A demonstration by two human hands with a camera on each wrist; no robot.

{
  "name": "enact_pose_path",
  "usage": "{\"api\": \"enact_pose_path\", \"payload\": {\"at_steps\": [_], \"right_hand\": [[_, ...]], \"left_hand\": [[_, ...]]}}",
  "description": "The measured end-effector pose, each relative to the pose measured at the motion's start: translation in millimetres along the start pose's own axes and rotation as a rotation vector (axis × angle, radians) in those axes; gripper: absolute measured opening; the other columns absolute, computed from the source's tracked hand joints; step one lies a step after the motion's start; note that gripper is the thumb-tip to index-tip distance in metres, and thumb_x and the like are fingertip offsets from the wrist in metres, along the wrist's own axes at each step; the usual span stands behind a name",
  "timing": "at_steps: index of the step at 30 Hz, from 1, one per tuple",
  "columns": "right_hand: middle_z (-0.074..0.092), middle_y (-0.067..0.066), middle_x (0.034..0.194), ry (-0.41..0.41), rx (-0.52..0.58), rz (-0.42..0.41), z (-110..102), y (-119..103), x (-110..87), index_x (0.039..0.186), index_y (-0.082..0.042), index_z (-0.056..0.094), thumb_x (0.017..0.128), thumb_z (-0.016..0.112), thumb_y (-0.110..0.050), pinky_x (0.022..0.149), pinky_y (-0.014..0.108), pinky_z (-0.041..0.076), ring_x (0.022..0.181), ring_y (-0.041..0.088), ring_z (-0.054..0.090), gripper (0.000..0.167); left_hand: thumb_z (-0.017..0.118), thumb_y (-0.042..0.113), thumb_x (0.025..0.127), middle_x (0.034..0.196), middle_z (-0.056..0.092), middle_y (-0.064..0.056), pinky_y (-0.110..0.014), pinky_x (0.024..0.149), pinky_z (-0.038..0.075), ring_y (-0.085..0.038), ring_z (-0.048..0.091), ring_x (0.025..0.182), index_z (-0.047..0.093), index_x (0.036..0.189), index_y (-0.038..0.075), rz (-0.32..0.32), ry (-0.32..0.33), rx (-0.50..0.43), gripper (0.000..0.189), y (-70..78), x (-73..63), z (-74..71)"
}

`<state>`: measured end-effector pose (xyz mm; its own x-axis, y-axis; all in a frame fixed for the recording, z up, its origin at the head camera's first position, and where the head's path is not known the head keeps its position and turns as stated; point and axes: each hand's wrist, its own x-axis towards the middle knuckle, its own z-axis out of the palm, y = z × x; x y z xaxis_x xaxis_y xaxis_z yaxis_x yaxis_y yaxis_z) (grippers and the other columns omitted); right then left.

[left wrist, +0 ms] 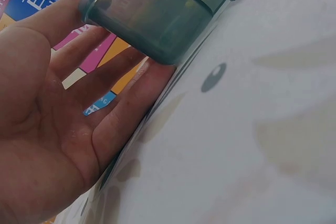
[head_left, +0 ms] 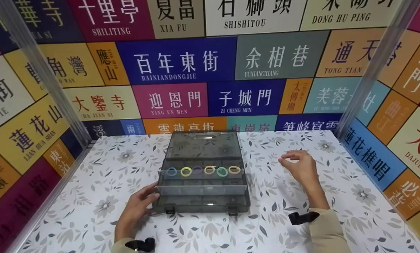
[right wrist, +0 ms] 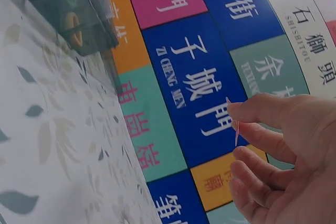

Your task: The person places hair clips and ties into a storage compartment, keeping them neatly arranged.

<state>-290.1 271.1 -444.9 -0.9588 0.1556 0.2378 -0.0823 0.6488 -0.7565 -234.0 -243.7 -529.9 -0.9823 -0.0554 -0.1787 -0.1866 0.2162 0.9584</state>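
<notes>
A smoky grey see-through box (head_left: 203, 203) lies open on the flowered table, its lid (head_left: 203, 144) folded back. Several coloured rings (head_left: 203, 171) stand in a row in its rear compartments. My left hand (head_left: 141, 207) rests with straight fingers against the box's front left corner; the left wrist view shows the fingers (left wrist: 131, 103) under that corner of the box (left wrist: 152, 14). My right hand (head_left: 297, 167) hovers right of the box, apart from it. Its thumb and forefinger pinch a thin pink piece (right wrist: 236, 129). The right wrist view shows the box (right wrist: 68, 9) far off.
The table (head_left: 90, 182) has a white cloth with grey flowers. Walls covered in coloured sign panels (head_left: 182, 63) close it in at the back and both sides. Metal posts (head_left: 38, 70) stand at the rear corners. Black straps (head_left: 303, 218) sit on both wrists.
</notes>
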Motion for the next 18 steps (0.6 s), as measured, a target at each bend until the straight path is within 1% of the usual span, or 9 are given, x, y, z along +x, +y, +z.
{"api": "enact_pose_path", "payload": {"at_steps": [4, 10, 15, 18], "right_hand": [[0.061, 0.016, 0.133, -0.041, 0.031, -0.018, 12, -9, -0.3, 0.104, -0.005, 0.078, 0.09, 0.075, -0.03, 0.1, 0.053, 0.048, 0.12, 0.035, 0.059, 0.029], [0.062, 0.013, 0.132, -0.081, 0.049, -0.076, 36, -23, -3.0, 0.101, -0.006, 0.079, 0.089, 0.077, -0.026, 0.095, 0.051, 0.052, 0.117, 0.034, 0.061, 0.023], [0.064, 0.012, 0.128, -0.095, 0.058, -0.118, 54, -37, -5.9, 0.097, -0.008, 0.079, 0.087, 0.079, -0.025, 0.09, 0.048, 0.054, 0.114, 0.032, 0.062, 0.019], [0.065, 0.011, 0.126, -0.108, 0.07, -0.14, 64, -48, -8.4, 0.095, -0.008, 0.079, 0.086, 0.08, -0.023, 0.091, 0.047, 0.055, 0.115, 0.031, 0.062, 0.017]], "left_hand": [[0.067, 0.026, 0.097, 0.151, 0.05, -0.018, -0.048, 0.085, 0.06, -0.04, 0.05, 0.137, 0.053, 0.146, 0.019, -0.004, 0.003, -0.001, 0.052, -0.8, -0.3, -0.4], [0.068, 0.027, 0.096, 0.152, 0.05, -0.017, -0.049, 0.089, 0.059, -0.039, 0.05, 0.138, 0.054, 0.146, 0.02, -0.022, 0.011, 0.015, 0.052, -2.8, -1.6, -1.1], [0.068, 0.026, 0.096, 0.151, 0.051, -0.017, -0.049, 0.088, 0.059, -0.039, 0.051, 0.136, 0.054, 0.146, 0.02, 0.005, 0.009, 0.008, 0.052, -1.1, -2.3, -0.7], [0.068, 0.026, 0.096, 0.151, 0.051, -0.017, -0.049, 0.088, 0.059, -0.038, 0.052, 0.135, 0.054, 0.146, 0.02, 0.01, 0.006, 0.016, 0.052, -0.2, -1.9, 0.0]]}}
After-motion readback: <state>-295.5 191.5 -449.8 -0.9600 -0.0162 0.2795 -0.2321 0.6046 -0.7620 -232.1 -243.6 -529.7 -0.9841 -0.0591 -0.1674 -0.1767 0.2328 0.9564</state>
